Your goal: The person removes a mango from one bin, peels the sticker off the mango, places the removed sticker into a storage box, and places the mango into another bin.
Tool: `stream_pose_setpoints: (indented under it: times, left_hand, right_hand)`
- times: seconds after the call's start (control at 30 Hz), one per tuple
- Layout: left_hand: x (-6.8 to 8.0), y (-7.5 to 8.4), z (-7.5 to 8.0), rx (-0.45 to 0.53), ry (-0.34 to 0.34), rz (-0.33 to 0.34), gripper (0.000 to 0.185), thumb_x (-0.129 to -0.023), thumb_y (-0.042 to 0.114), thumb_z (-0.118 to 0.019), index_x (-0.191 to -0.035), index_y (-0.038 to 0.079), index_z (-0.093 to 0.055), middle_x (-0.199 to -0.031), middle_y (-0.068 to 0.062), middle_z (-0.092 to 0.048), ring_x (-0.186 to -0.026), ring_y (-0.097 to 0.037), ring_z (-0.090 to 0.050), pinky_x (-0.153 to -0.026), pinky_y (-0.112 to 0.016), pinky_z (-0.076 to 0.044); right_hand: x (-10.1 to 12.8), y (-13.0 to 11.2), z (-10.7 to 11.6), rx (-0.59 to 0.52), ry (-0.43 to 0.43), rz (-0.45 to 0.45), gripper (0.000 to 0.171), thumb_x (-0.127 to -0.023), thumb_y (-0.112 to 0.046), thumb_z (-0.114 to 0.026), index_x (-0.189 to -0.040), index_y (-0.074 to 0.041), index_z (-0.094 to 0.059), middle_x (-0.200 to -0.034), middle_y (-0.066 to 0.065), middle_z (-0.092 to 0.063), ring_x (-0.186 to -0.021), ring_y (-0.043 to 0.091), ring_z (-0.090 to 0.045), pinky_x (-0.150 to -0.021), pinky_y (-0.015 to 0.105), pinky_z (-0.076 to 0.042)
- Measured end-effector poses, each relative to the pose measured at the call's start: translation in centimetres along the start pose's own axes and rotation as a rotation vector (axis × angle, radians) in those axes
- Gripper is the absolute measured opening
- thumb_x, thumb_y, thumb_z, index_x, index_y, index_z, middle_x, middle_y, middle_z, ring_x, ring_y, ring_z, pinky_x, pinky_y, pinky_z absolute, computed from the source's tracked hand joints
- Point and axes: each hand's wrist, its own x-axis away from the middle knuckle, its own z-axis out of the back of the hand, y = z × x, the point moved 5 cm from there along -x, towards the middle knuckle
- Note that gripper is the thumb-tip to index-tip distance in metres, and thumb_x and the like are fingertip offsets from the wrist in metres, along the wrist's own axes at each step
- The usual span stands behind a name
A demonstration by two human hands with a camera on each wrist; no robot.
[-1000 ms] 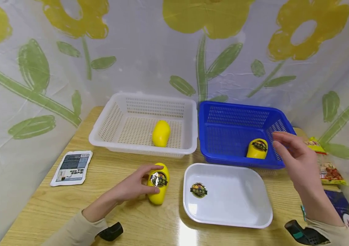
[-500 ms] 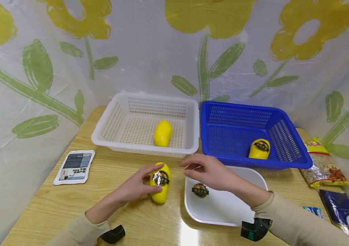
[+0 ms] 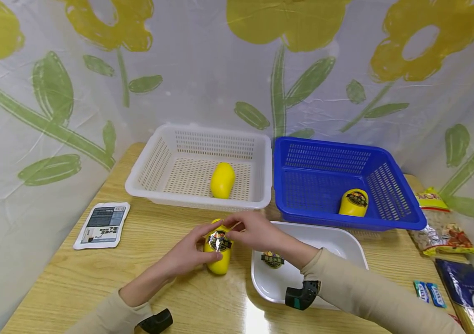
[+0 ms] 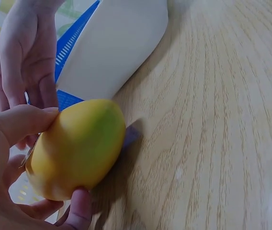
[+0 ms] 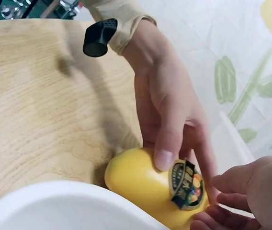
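Since the earlier frames the right hand has swung from the blue basket across the white tray to the yellow mango, where the left hand was already resting. That mango lies on the wooden table just left of the tray and in front of the white basket. Left-hand fingers curl round it, thumb on top beside the round sticker, which is dark and glossy with one edge peeled up. Right-hand fingertips are bent in at that sticker; whether they actually pinch it cannot be told.

Around the mango: a flat printed packet lies well to its left; snack bags and a dark pouch sit well to its right, beyond the tray. The right forearm crosses over the tray's near-left corner, hiding part of it.

The mango is smooth, rounded and egg-like. The table has a pale, shiny wood grain. Both baskets are perforated plastic with rectangular rims; the tray is smooth, shallow and round-cornered.

The white basket holds one plain yellow mango. The blue basket holds a mango with a sticker. A loose sticker lies on the tray floor
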Motion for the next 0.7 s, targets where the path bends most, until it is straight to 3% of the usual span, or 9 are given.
stream_pose_setpoints:
  times: [0.4,0.7]
  left_hand:
    - [-0.05,0.18,0.01,0.035,0.031,0.028,0.070,-0.082,0.017,-0.080,-0.145,0.022,-0.049,-0.142,-0.012,-0.044,-0.109,-0.033,-0.052,-0.077,-0.034,-0.050]
    - [-0.04,0.11,0.12,0.057,0.047,0.090,0.074,-0.079,0.018,-0.082,-0.145,0.020,-0.048,-0.143,-0.012,-0.043,-0.110,-0.031,-0.053,-0.075,-0.034,-0.050]
  right_hand:
    - [-0.40,-0.12,-0.59,-0.003,0.029,-0.055,0.024,-0.089,-0.008,-0.068,-0.112,-0.002,-0.068,-0.099,0.006,-0.069,-0.092,0.022,-0.068,-0.075,0.025,-0.052]
    - [-0.82,-0.12,-0.81,-0.005,0.047,-0.095,0.017,-0.086,-0.003,-0.070,-0.103,-0.005,-0.068,-0.092,0.001,-0.067,-0.083,0.010,-0.062,-0.074,0.022,-0.050]
